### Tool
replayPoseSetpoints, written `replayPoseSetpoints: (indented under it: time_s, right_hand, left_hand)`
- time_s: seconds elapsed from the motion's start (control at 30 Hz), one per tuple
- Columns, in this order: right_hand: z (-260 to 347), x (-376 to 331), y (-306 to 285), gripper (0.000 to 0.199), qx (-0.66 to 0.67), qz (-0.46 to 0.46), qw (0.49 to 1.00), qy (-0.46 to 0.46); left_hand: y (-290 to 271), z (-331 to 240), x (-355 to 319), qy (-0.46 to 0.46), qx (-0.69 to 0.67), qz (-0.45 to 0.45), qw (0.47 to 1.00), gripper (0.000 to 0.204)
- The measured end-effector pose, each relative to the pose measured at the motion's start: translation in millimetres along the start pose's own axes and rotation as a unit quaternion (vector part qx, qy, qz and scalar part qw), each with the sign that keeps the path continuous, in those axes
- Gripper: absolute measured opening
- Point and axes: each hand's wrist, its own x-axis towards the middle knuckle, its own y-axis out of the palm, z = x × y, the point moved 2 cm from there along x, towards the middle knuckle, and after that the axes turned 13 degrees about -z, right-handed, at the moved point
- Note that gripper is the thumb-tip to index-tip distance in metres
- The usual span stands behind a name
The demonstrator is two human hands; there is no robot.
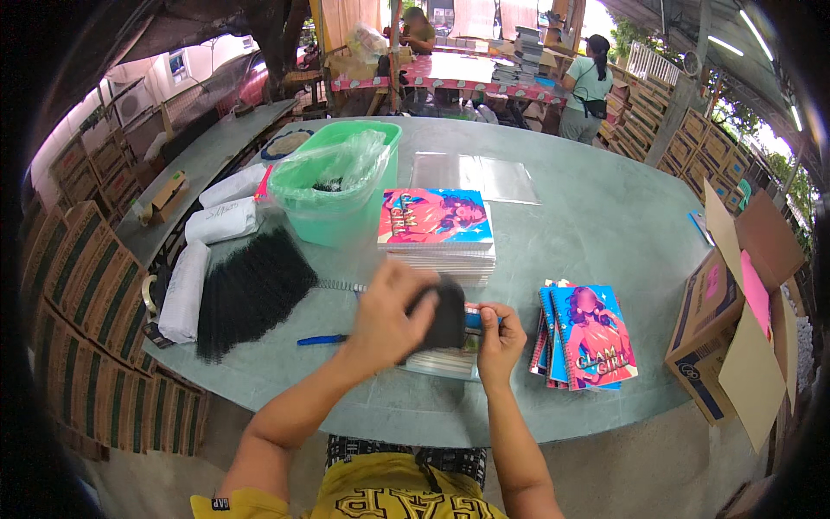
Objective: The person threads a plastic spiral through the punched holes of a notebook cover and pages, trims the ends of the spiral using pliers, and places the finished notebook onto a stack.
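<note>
My left hand [393, 311], its fingers smeared by motion, is at the left edge of a dark, blurred, rounded piece [447, 313] in front of me. My right hand [503, 342] pinches the right edge of a small notebook [473, 318] with some blue on it, partly hidden behind the dark piece. Below them lies a low stack of pages [443, 363]. Just beyond stands a tall stack of notebooks [437, 216] with a pink and blue illustrated cover on top. A black spiral coil [341, 284] and a blue pen [322, 340] lie left of my left hand.
Finished-looking spiral notebooks [595, 337] are piled at right, near an open carton [713, 320]. At left are many thin black coils [255, 290], white wrapped rolls [222, 221] and a green bin [333, 227] with a plastic bag. Clear sheets [475, 177] lie behind. A person [590, 86] stands farther off.
</note>
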Motion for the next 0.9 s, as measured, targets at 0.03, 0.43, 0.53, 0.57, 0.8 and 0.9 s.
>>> replayPoseSetpoints:
  time_s: [0.03, 0.43, 0.53, 0.57, 0.8, 0.9]
  right_hand:
    - [0, -2, -1, 0.016, 0.005, 0.002, 1.0, 0.009]
    - [13, 0, 8, 0.023, -0.206, 0.112, 0.958, -0.166]
    - [28, 1, 13, 0.018, -0.206, 0.133, 0.95, -0.194]
    - [28, 1, 11, 0.018, -0.205, 0.136, 0.949, -0.195]
    - [35, 1, 8, 0.014, -0.24, 0.177, 0.937, -0.185]
    - [37, 1, 11, 0.014, -0.248, 0.166, 0.936, -0.189]
  left_hand:
    - [3, 1, -5, 0.001, 0.002, 0.045, 0.999, 0.023]
    - [11, -7, -26, 0.171, 0.094, 0.058, 0.979, 0.023]
    - [9, 9, -12, 0.189, 0.084, 0.123, 0.971, 0.018]
    - [10, 11, -10, 0.197, 0.081, 0.131, 0.968, 0.017]
    - [18, 39, -4, 0.117, -0.001, 0.322, 0.94, 0.018]
    - [18, 33, -1, 0.122, 0.008, 0.297, 0.947, 0.017]
